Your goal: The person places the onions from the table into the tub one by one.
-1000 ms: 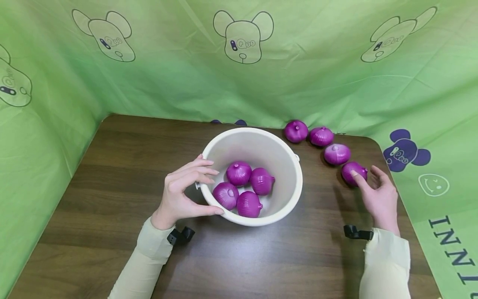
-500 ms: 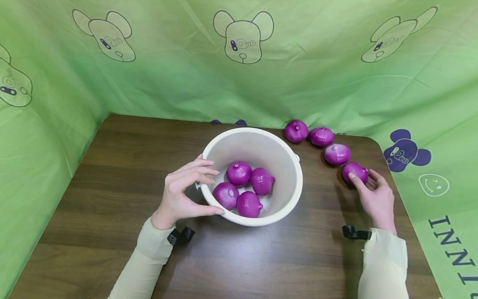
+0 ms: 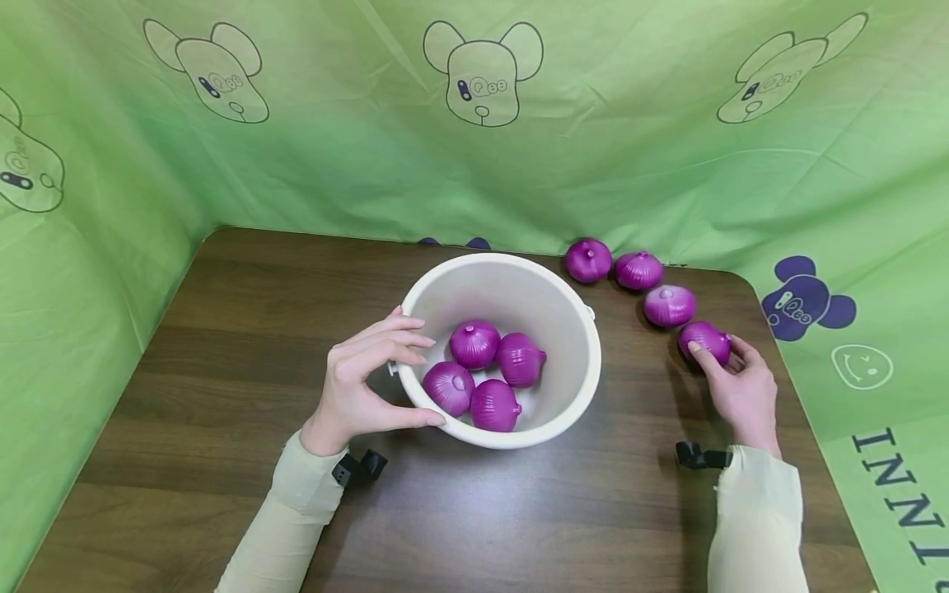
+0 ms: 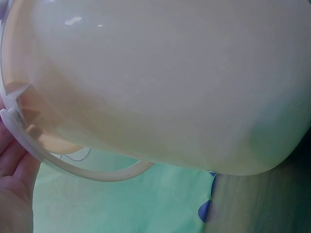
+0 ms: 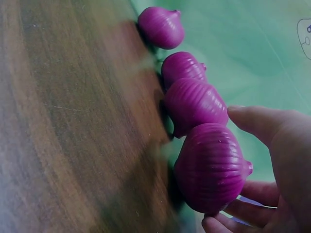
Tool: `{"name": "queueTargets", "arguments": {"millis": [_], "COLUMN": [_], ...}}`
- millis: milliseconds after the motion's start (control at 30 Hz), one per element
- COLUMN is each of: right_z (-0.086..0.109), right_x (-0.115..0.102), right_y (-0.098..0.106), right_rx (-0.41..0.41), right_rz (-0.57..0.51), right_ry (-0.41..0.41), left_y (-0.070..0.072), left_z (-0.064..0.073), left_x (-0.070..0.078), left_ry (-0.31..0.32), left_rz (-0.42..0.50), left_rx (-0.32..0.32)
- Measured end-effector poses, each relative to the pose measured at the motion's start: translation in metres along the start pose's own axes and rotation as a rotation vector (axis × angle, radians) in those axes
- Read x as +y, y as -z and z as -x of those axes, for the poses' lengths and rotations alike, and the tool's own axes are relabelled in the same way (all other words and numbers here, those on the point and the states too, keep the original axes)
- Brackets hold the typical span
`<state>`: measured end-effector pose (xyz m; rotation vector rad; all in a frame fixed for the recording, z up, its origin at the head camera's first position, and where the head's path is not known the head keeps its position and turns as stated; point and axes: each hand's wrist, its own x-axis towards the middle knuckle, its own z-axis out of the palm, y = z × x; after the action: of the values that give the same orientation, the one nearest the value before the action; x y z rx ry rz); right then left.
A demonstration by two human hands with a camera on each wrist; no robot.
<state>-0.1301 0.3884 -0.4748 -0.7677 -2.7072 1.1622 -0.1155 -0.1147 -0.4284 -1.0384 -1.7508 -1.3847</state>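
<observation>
A white bucket (image 3: pixel 582 403) stands mid-table with several purple onions (image 3: pixel 474 344) inside. My left hand (image 3: pixel 363 383) holds its left rim, thumb along the near edge and fingers over the side. The bucket's wall (image 4: pixel 160 82) and curved handle (image 4: pixel 102 174) fill much of the left wrist view. At the right, my right hand (image 3: pixel 744 395) grips the nearest onion (image 3: pixel 704 343) of a row, thumb on its near side and fingers on its far right side. That onion (image 5: pixel 211 167) still rests on the table, and part of the fingers is hidden behind it.
Three more onions lie behind the gripped one: one pale-topped (image 3: pixel 670 306), one in the middle (image 3: pixel 638 270) and one farthest left (image 3: pixel 588 260). Green printed cloth (image 3: pixel 334 165) hangs behind and beside the brown wooden table (image 3: pixel 245 329).
My right hand has shifted slightly left and closed in around the nearest onion, which has barely moved. The left hand and the bucket have stayed in place.
</observation>
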Motion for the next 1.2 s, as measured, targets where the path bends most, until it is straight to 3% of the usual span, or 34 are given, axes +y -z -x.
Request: {"name": "queueTargets", "arguments": {"millis": [333, 1200], "right_z": [-0.0023, -0.0020], "right_x": [-0.0023, 0.0030], "right_y": [-0.0035, -0.0069], "right_rx": [0.008, 0.027], "right_rz": [0.004, -0.033], "right_ry": [-0.027, -0.007], "left_y": [0.0002, 0.0000], "left_z": [0.0007, 0.0029], "left_x": [-0.0003, -0.0014], "left_ry": [0.002, 0.002], "left_rz": [0.000, -0.002], "left_rx": [-0.002, -0.002]}}
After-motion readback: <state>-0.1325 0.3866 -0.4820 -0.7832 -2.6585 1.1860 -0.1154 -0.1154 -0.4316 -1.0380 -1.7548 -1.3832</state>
